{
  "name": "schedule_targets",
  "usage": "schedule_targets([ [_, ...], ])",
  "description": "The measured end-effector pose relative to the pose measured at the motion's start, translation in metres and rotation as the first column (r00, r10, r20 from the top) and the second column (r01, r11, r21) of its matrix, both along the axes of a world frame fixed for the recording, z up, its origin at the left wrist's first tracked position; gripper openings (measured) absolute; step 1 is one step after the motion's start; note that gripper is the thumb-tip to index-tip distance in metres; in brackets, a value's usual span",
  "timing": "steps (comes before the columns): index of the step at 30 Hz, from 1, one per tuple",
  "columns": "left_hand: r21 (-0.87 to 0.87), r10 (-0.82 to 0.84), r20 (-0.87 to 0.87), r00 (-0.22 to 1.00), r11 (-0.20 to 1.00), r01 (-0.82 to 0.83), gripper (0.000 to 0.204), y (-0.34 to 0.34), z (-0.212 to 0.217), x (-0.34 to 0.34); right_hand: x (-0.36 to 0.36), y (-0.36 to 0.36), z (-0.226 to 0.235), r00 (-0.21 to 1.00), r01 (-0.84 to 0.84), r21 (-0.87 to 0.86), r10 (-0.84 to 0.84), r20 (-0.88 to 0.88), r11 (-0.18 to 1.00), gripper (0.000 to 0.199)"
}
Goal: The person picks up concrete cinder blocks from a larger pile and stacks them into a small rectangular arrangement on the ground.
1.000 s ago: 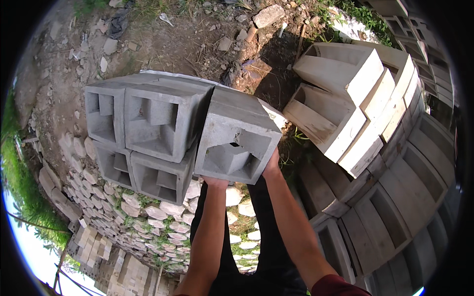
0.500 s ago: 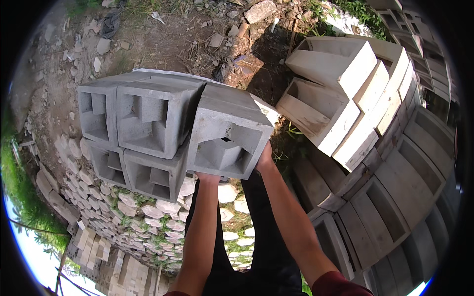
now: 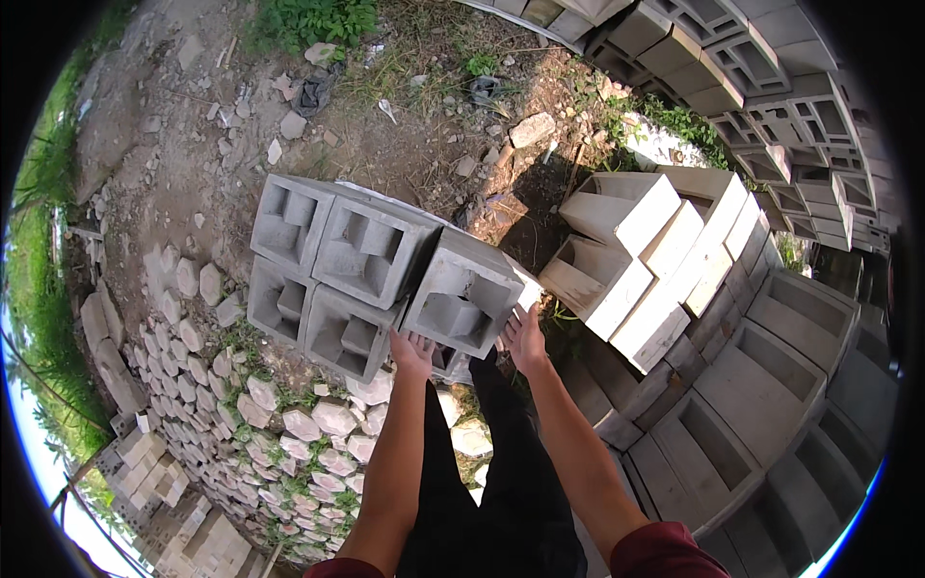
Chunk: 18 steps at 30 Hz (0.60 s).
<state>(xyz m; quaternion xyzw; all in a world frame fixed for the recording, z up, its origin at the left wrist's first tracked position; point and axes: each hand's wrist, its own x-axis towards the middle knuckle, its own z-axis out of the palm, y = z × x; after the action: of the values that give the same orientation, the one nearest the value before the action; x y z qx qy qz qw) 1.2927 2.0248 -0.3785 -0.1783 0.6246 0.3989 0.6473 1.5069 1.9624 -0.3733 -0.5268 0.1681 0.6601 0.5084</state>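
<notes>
From my remote seat I count six hollow grey blocks (image 3: 462,313) in the central stack (image 3: 371,252) — five plain, one mostly hidden — plus two bare hands (image 3: 412,354), two red sleeves (image 3: 670,551), two trouser legs (image 3: 525,472).

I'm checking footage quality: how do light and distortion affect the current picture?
Head view: sunlight nearly bleaches the pale blocks; shade covers the facing side of the grey block by the fingers. Head view, rim: fisheye curves the stacked rows at right, and corners go black.
</notes>
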Motion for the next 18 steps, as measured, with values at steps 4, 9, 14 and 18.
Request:
schedule_targets([
  [4,0.177,-0.316,-0.182,0.931,0.921,0.347,0.064,-0.002,0.071,-0.001,0.016,-0.006,0.067,0.987,-0.161,0.072,0.162,-0.010,0.984,0.066],
  [9,0.469,-0.450,-0.300,0.841,0.699,0.541,0.056,-0.005,0.202,-0.015,0.015,-0.005,0.169,0.942,-0.335,0.194,0.334,0.038,0.922,0.045],
  [14,0.507,-0.430,-0.466,0.774,0.587,0.631,0.054,-0.035,0.312,-0.053,-0.027,-0.007,0.297,0.907,-0.413,0.243,0.420,0.025,0.878,0.036],
  [18,0.582,-0.385,-0.438,0.812,0.567,0.583,0.053,-0.082,0.362,-0.087,-0.080,-0.023,0.378,0.867,-0.490,0.391,0.482,0.127,0.779,0.030],
])
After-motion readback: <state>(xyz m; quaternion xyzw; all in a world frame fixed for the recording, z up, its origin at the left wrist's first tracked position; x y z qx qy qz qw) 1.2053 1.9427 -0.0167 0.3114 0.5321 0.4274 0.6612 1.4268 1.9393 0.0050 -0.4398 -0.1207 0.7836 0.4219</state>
